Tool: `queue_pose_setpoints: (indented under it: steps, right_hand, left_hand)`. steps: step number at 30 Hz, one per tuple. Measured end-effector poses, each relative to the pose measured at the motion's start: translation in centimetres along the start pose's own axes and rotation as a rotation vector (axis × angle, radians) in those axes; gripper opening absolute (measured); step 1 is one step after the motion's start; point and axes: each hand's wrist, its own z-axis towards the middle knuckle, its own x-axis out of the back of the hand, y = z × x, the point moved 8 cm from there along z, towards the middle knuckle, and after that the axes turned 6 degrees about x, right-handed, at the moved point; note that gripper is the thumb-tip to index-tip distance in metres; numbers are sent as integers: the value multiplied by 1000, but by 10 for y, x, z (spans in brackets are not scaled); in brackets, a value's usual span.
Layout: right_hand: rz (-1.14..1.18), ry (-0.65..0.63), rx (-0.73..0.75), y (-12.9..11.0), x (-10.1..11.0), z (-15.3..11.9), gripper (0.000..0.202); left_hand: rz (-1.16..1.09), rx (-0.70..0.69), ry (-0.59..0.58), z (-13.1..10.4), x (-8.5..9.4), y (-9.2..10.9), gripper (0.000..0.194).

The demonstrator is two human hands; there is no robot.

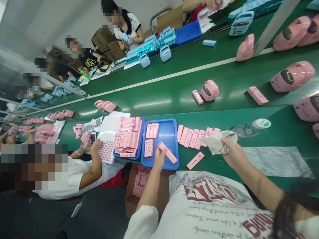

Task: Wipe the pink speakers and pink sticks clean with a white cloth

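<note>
Two bare hands each hold something: the left hand (159, 157) pinches a pink stick (170, 156) between thumb and fingers, and the right hand (229, 150) is closed on a bunched white cloth (216, 142). The pinched stick slants over the near right part of a blue tray (166, 126); whether it touches the tray's floor, I cannot tell. On that tray's left side lie a far group of three sticks (152, 130) and a nearer pair (149, 148).

Just right of the tray, a row of sticks (189, 138) lies on the green table, its right end partly behind the cloth. One loose stick (195, 160) lies nearer, at a slant. Right of the cloth are a clear bottle (245, 129) on its side and, nearer, a grey sheet (276, 161).

Left of the tray sits a heap of pink sticks (128, 136) in another blue tray (142, 135), and farther left a co-worker's hand (96, 146) is at a white sheet (106, 151) with pink dots. On the far green belt (164, 93) stands a rounded pink case (210, 90).
</note>
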Motion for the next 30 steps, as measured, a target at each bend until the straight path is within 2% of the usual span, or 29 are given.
queue_pose_setpoints:
  steps: [2, 4, 6, 7, 9, 12, 14, 15, 17, 20, 21, 22, 24, 25, 26, 27, 30]
  right_hand:
    - [50, 21, -10, -7, -10, -1, 30]
    - [98, 47, -5, -17, -23, -3, 36]
    - [57, 30, 88, -36, -37, -7, 34]
    - [0, -18, 181, -49, -45, -11, 31]
    - [-162, -224, 475, -78, -69, -28, 31]
    - [-389, -612, 936, -99, -99, -77, 32]
    - [-496, -775, 1092, -98, -104, -97, 33]
    - [-533, -808, 1121, -97, -102, -99, 34]
    - [-595, -771, 1115, -100, -96, -87, 36]
    - [-598, -611, 1025, -112, -85, -62, 42]
    - [-578, -625, 1033, -116, -85, -62, 43]
    - [-555, -693, 1060, -118, -87, -68, 43]
    - [-500, -887, 1112, -119, -91, -88, 40]
    - [-459, -931, 1087, -119, -89, -93, 38]
    - [-415, -909, 1023, -119, -84, -91, 35]
    - [-379, -829, 946, -120, -77, -83, 34]
    - [-212, -355, 663, -122, -38, -41, 37]
  left_hand:
    - [-255, -8, -105, -9, -31, 20, 54]
    - [-591, 30, -287, -22, -64, 42, 65]
    - [-831, 103, -483, -37, -92, 65, 71]
    - [-867, 133, -552, -43, -102, 75, 73]
    - [-887, 176, -605, -51, -111, 90, 74]
    - [-889, 314, -556, -54, -111, 92, 77]
    - [-857, 426, -544, -58, -114, 87, 83]
    - [-847, 454, -558, -61, -116, 85, 84]
    - [-865, 427, -601, -67, -122, 89, 85]
    - [-925, 334, -639, -73, -127, 99, 84]
    - [-932, 328, -635, -73, -127, 101, 84]
    - [-932, 341, -628, -73, -127, 102, 85]
    - [-924, 370, -607, -70, -125, 101, 83]
    - [-913, 366, -610, -69, -124, 101, 81]
    - [-898, 345, -640, -68, -123, 103, 77]
    - [-879, 312, -699, -70, -124, 106, 71]
    - [-835, 224, -931, -82, -130, 118, 56]
